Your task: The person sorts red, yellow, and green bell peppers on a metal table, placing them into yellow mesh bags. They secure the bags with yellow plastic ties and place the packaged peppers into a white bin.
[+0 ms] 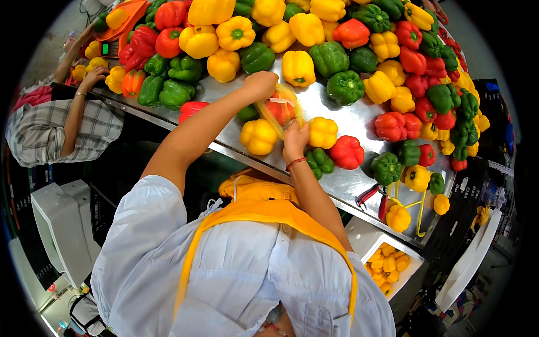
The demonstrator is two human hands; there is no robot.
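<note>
Bagging of the red pepper appears in hand, the left hand and right hand each holding the yellow net around it over the tabletop; the next move likely calls for drawing the net snug.

Yellow mesh partly veils a red pepper, and the top edge crops a yellow pepper.
</note>
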